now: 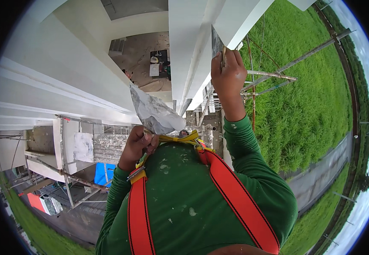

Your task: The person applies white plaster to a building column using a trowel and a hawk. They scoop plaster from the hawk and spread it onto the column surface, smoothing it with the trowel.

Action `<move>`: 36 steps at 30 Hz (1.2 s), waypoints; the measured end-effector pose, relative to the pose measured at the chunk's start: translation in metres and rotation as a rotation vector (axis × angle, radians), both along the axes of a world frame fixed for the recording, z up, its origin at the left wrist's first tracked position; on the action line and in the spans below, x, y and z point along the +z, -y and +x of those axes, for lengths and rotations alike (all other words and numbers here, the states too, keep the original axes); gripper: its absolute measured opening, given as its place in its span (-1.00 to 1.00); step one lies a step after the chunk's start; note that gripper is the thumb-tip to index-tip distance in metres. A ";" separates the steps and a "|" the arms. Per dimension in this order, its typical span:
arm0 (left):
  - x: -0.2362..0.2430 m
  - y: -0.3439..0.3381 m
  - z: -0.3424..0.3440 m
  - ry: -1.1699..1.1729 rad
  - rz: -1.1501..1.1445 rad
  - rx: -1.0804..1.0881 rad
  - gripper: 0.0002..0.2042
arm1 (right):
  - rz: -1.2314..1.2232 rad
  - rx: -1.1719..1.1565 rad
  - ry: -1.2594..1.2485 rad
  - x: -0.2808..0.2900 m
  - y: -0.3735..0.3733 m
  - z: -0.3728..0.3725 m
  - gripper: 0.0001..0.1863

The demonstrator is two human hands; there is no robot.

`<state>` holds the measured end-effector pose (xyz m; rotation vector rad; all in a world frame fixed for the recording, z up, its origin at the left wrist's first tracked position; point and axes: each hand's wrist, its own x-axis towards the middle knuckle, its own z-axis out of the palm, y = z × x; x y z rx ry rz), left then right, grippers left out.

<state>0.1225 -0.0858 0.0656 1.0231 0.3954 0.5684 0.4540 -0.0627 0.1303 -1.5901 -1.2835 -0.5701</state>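
My right hand (229, 78) is raised and closed around the handle of a putty knife (216, 41), whose metal blade lies at the edge of a pale wall corner (193, 46). Low in front of my chest, my left hand (138, 146) grips the near end of a flat, wide-bladed spreader (155, 109). Whitish-grey putty coats its face, and it tilts toward the far left. Its handle is mostly hidden in my fingers. The spreader is apart from the putty knife.
I wear a red harness (239, 197) over a green sleeve and shirt. Scaffold pipes (269, 75) stand to the right, above grass (303, 85). Planks (110, 148) and a blue sheet (104, 173) are below left. Through a wall opening, a floor (144, 51) with scattered items shows.
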 end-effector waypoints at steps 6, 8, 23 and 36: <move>-0.004 -0.006 -0.001 0.011 -0.005 -0.066 -0.66 | -0.042 -0.036 0.029 -0.004 -0.001 0.001 -0.85; -0.005 -0.005 -0.001 0.018 -0.014 -0.065 -0.67 | -0.054 -0.040 0.026 -0.008 -0.001 0.001 -0.85; 0.001 -0.004 0.000 0.009 -0.049 -0.038 -0.69 | -0.107 -0.067 -0.020 -0.023 0.000 -0.008 -0.86; -0.006 -0.007 -0.001 0.009 -0.075 -0.041 -0.73 | -0.171 -0.057 -0.076 -0.067 0.002 -0.008 -0.86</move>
